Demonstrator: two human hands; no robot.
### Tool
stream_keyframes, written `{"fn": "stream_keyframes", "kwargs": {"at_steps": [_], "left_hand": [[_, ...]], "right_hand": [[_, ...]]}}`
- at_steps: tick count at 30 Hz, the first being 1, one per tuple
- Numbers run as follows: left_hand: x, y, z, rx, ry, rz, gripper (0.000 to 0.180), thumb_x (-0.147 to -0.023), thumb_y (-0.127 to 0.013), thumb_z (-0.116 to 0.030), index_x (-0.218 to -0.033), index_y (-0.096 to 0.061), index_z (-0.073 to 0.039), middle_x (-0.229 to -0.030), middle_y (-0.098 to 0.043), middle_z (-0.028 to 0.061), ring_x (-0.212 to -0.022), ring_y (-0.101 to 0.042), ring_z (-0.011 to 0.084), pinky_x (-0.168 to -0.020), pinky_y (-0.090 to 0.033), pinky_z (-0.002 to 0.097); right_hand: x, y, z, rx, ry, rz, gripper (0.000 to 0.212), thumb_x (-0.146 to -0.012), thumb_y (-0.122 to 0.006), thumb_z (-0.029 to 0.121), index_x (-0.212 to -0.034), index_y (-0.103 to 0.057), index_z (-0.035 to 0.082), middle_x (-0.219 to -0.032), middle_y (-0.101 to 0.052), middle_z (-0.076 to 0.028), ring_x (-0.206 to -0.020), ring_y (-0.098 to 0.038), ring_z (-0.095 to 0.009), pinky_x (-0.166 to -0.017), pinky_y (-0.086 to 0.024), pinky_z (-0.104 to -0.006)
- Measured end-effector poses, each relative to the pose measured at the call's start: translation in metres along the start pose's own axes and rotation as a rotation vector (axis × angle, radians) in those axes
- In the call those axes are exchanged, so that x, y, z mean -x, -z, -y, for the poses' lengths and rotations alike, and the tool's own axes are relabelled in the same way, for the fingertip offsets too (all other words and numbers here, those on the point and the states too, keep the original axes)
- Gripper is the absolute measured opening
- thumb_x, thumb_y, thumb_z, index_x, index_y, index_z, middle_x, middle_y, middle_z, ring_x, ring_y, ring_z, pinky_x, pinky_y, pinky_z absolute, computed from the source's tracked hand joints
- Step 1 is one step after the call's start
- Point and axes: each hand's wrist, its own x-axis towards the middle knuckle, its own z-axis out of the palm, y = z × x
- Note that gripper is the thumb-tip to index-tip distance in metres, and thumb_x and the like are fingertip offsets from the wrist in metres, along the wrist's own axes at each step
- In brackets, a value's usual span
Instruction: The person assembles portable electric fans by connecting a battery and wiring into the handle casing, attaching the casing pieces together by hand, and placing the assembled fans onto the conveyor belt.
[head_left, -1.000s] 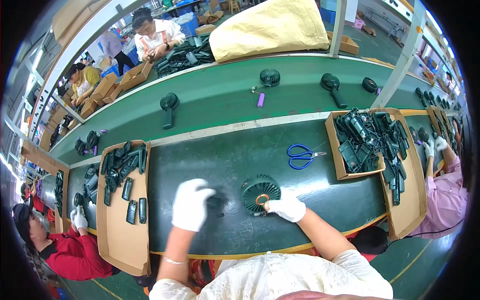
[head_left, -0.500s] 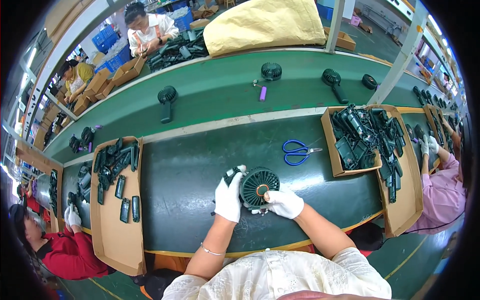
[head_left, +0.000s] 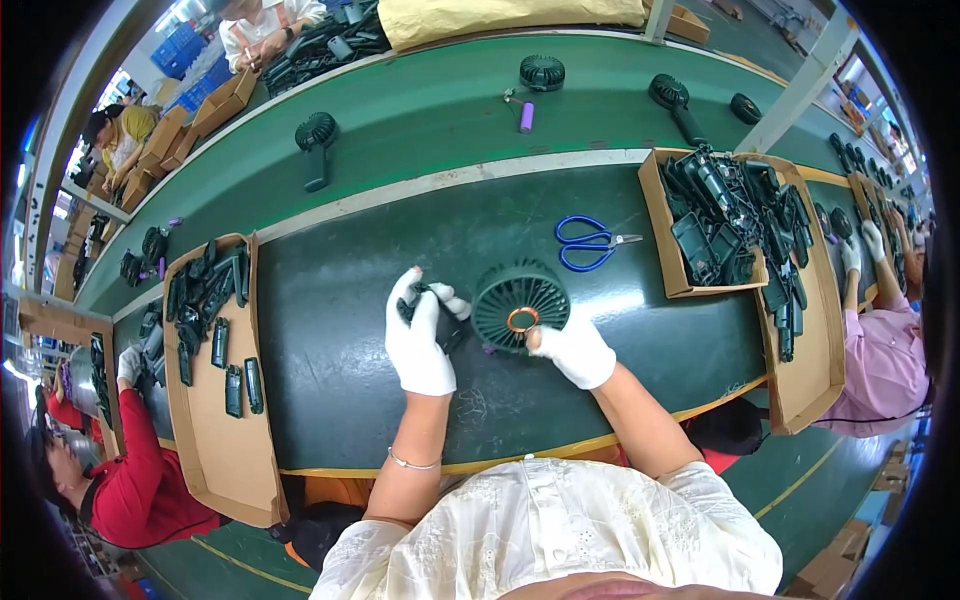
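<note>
My right hand [head_left: 577, 350], in a white glove, grips a dark green round fan head [head_left: 490, 312] at its lower right side, thumb beside the copper-coloured ring at its centre. The fan head is slightly blurred. To its left, my gloved left hand [head_left: 420, 340] is closed around a small dark plastic part [head_left: 452, 328], mostly hidden by the fingers; its exact kind does not show. A narrow gap parts the two pieces. Blue-handled scissors [head_left: 590, 243] lie on the dark green worktable [head_left: 340, 340], beyond my right hand.
On the left stands a cardboard tray [head_left: 225, 465] with dark casing pieces; on the right, a heaped cardboard box [head_left: 655, 215] sits by another tray [head_left: 810, 390]. Beyond runs a green conveyor belt [head_left: 420, 130] carrying handheld fans [head_left: 316, 135] and a purple battery [head_left: 526, 117]. Co-workers sit on both sides.
My hands have drawn apart: the left moved left with the small dark part, away from the fan head, which stays in my right hand. The whole view has shifted somewhat.
</note>
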Motion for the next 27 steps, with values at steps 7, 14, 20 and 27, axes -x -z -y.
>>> {"fn": "stream_keyframes", "kwargs": {"at_steps": [7, 14, 20, 27], "left_hand": [[0.012, -0.004, 0.011, -0.338, 0.292, 0.406, 0.028, -0.097, -0.051, -0.004, -0.123, -0.049, 0.005, -0.092, -0.066, 0.0159, -0.068, -0.065, 0.0175, -0.064, -0.057, 0.0296], [0.015, -0.004, 0.005, -0.425, 0.291, 0.544, 0.025, -0.097, -0.054, -0.006, -0.119, -0.05, 0.006, -0.092, -0.067, 0.0122, -0.07, -0.064, 0.0145, -0.062, -0.055, 0.0281], [0.013, 0.005, 0.001, -0.328, 0.398, 0.725, 0.029, -0.098, -0.057, -0.012, -0.119, -0.05, 0.006, -0.095, -0.067, 0.0125, -0.07, -0.064, 0.0138, -0.06, -0.054, 0.027], [0.016, 0.005, -0.004, -0.582, 0.338, 0.745, 0.028, -0.099, -0.059, -0.024, -0.113, -0.059, 0.0, -0.089, -0.071, 0.0073, -0.071, -0.066, 0.0122, -0.064, -0.055, 0.028]], "right_hand": [[-0.006, -0.003, 0.008, -0.38, 0.2, -0.249, 0.021, -0.085, -0.065, 0.002, -0.105, -0.059, 0.004, -0.094, -0.059, -0.001, -0.082, -0.055, -0.01, -0.076, -0.046, -0.0258], [-0.008, 0.004, 0.017, -0.2, 0.019, -0.122, 0.024, -0.084, -0.069, 0.006, -0.107, -0.062, 0.003, -0.096, -0.062, -0.001, -0.084, -0.055, -0.01, -0.077, -0.047, -0.0263], [-0.007, 0.011, 0.027, -0.098, 0.054, -0.085, 0.027, -0.086, -0.069, 0.01, -0.111, -0.063, 0.002, -0.099, -0.063, -0.002, -0.085, -0.056, -0.008, -0.076, -0.047, -0.025], [-0.001, 0.019, 0.034, 0.065, -0.005, 0.025, 0.039, -0.084, -0.075, 0.011, -0.119, -0.062, 0.0, -0.102, -0.067, -0.003, -0.085, -0.058, -0.009, -0.074, -0.05, -0.0275]]}}
